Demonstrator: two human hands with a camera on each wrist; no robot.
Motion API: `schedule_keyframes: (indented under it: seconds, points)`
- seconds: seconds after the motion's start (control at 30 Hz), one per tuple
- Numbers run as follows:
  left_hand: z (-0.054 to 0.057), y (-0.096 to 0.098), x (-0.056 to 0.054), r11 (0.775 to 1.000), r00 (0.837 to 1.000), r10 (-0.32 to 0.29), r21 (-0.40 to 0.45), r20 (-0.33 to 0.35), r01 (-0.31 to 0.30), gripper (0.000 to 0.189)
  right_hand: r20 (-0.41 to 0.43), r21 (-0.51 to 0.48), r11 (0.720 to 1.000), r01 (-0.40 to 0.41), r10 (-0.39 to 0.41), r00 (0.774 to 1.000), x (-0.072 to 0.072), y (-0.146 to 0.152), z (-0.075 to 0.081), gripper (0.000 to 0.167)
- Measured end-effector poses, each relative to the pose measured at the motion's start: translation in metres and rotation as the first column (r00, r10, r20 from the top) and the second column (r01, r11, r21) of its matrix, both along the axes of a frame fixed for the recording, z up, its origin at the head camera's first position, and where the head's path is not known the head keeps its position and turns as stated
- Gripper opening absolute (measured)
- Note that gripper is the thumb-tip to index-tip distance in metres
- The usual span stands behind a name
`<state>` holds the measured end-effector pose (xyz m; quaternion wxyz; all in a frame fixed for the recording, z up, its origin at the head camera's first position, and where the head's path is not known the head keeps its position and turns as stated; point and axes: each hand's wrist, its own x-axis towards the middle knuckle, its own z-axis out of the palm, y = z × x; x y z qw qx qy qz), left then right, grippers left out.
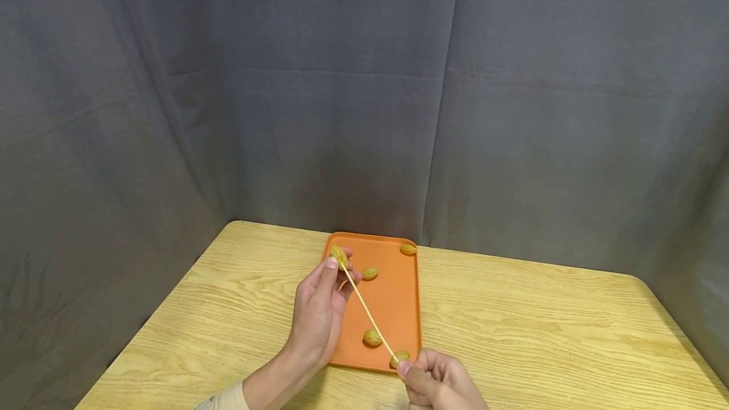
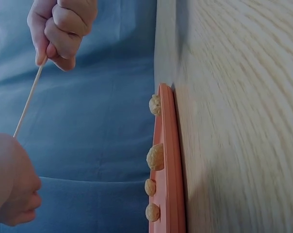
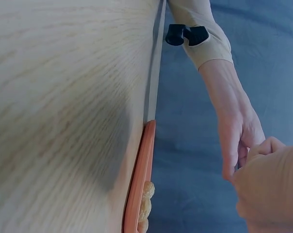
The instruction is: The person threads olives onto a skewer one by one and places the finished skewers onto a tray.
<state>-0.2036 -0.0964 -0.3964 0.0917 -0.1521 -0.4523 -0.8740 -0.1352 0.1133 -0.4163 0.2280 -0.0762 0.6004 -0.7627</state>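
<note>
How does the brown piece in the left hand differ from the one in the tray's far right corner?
The held piece is pinched off the tray by the left hand; the corner piece rests in it. The stick runs up to the held piece; the corner piece has no stick touching it. Both look yellowish brown.

I see the right hand (image 2: 66, 29) gripping a thin stick (image 2: 29, 102) that passes behind the left hand (image 2: 13, 184); 4 tan lumps (image 2: 155, 157) sit on the orange tray (image 2: 171, 160).

Soft light, bluish wrist views
</note>
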Motion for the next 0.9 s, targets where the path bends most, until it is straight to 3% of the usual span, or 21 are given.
schedule_keyframes:
  seconds: [0.57, 0.9]
  points:
    - [0.004, 0.006, 0.007, 1.0, 1.0, 0.012, 0.01, 0.016, -0.012, 0.036, -0.024, 0.081, 0.997, 0.014, -0.012, 1.0, 0.002, -0.007, -0.015, 0.027]
    - [0.001, 0.005, 0.006, 0.996, 0.995, 0.05, 0.071, 0.085, -0.056, 0.031, -0.027, 0.027, 0.998, 0.049, -0.048, 0.998, 0.005, -0.01, -0.006, 0.027]
